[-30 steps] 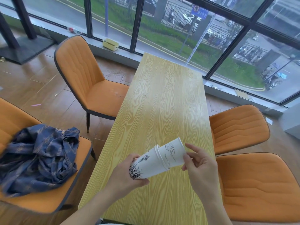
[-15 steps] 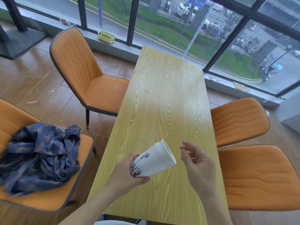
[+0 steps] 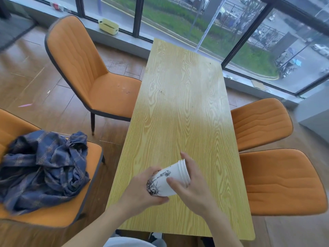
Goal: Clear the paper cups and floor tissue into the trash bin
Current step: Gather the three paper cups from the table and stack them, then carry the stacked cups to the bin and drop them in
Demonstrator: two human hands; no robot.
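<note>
A nested stack of white paper cups point(image 3: 169, 180) with a black Statue of Liberty print lies tilted, rims toward the upper right, above the near end of the wooden table point(image 3: 181, 104). My left hand point(image 3: 142, 189) grips the stack around its base. My right hand point(image 3: 194, 186) wraps over the rim end, thumb on the cup wall and fingers behind the rims. No trash bin or floor tissue is in view.
Orange chairs stand on both sides of the table: one at the far left point(image 3: 92, 72), two at the right point(image 3: 260, 122). A crumpled blue plaid shirt point(image 3: 42, 166) lies on the near left chair. A yellow box point(image 3: 108, 26) sits on the window sill.
The second cup has been pushed fully into the stack. My right hand, open beside the cups half a second ago, has closed over the rim end. The view has shifted slightly.
</note>
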